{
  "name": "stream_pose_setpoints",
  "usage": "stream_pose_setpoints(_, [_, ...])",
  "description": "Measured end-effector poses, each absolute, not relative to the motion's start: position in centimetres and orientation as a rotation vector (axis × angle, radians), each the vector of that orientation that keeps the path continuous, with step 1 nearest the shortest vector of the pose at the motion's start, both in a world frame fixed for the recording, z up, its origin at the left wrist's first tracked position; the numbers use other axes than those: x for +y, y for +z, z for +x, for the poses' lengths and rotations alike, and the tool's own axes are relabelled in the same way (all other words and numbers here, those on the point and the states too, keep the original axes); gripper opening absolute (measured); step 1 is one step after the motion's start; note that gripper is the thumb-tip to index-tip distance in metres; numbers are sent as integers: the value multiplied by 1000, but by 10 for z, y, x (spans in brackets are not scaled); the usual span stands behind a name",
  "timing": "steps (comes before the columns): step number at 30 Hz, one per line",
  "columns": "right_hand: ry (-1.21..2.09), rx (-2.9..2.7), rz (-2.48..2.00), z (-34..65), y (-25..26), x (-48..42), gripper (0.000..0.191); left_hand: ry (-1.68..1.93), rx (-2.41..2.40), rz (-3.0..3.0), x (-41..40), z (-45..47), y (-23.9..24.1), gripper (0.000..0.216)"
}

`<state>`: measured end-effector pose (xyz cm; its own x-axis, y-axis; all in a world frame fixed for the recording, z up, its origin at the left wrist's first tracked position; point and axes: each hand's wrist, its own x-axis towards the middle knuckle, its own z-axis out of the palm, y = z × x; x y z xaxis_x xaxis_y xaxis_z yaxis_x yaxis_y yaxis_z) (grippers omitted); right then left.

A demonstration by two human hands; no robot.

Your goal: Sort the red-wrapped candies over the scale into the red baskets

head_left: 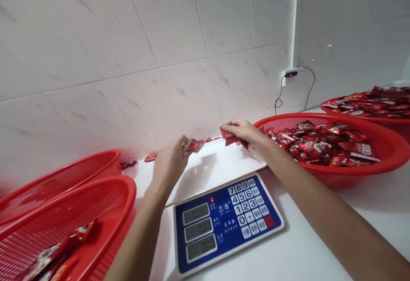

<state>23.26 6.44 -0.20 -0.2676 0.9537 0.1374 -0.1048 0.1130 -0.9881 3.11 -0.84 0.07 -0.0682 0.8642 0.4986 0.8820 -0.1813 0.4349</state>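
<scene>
Pinching a glossy, blurred packet (196,145) in the left hand (173,159) and a crinkled red packet (228,136) in the right hand (245,132), the person has each grip closed above the smooth white plate (224,165). Much seems left: shiny wrapped pieces (320,146) heap the perforated plastic basket (392,157) at right; few show in the near left basket (128,187).

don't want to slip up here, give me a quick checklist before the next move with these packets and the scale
1. Left hand has its packet: ok, pinched in the fingers.
2. Right hand has hold: ok, gripping at least one dark red packet.
3. Scale powered: seems ok, a red light glows.
4. Displays readable: cannot tell, digits too faint.
5. Basket on the right stocked: ok, heaped with packets.
6. No loose packets outside baskets: not ok, some lie along the wall.
</scene>
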Motion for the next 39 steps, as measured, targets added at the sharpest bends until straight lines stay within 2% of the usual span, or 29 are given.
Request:
stream_pose_setpoints(2, [1308, -1472, -941, 242, 3, 63, 11, -759, -1906, -2175, -10, 26, -1, 14])
stream_pose_setpoints(7, [1362, -1623, -847, 256, 17, 50, 14, -466, -1925, -2316, -14, 14, 8, 31])
stream_pose_setpoints(11, [1264, -1704, -753, 253, 20, 39, 14, -896, -1901, -2277, -27, 22, 26, 22])
stream_pose_setpoints(13, [1242, -1769, -719, 247, 19, 34, 14, -1145, -1904, -2316, -37, 36, 32, 28])
stream_pose_setpoints(15, [1304, -1822, -677, 240, 17, 28, 16, -1309, -1877, -2410, -45, 52, 32, 34])
stream_pose_setpoints(18, [1420, -1842, -645, 232, 15, 20, 24, -1458, -1812, -2535, -50, 70, 28, 29])
stream_pose_setpoints(22, [1405, -1914, -617, 233, 17, 14, 32, -1510, -1812, -2579, -49, 75, 23, 22])
stream_pose_setpoints(29, [1331, -2024, -785, 241, 21, 11, 25, -1532, -1878, -2574, -38, 66, 16, 20])
stream_pose_setpoints(35, [1248, -2181, -992, 249, 15, 25, 38, -1434, -1995, -2426, -25, 55, 9, 16])
stream_pose_setpoints(39, [1254, -2236, -943, 250, 10, 34, 25, -1407, -1996, -2377, -27, 50, 16, 16])
